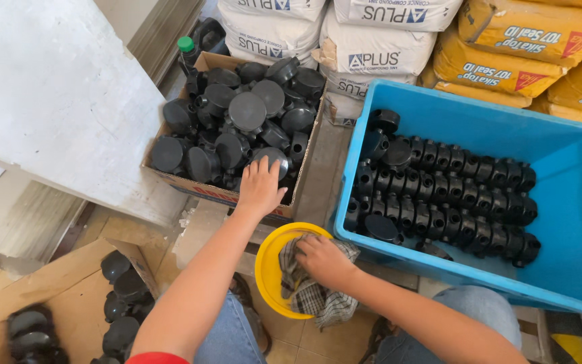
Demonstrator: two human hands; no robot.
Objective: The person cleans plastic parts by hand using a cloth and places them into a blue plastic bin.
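My left hand reaches into a cardboard box heaped with several black round plastic junction boxes; its fingers rest on one round lid at the box's near edge. Whether the fingers have closed around it, I cannot tell. My right hand presses a checked cloth that lies in a yellow bowl between my knees.
A blue plastic crate on the right holds neat rows of the same black fittings. White and yellow sacks are stacked behind. A white board leans at the left. More black fittings lie on cardboard at the lower left.
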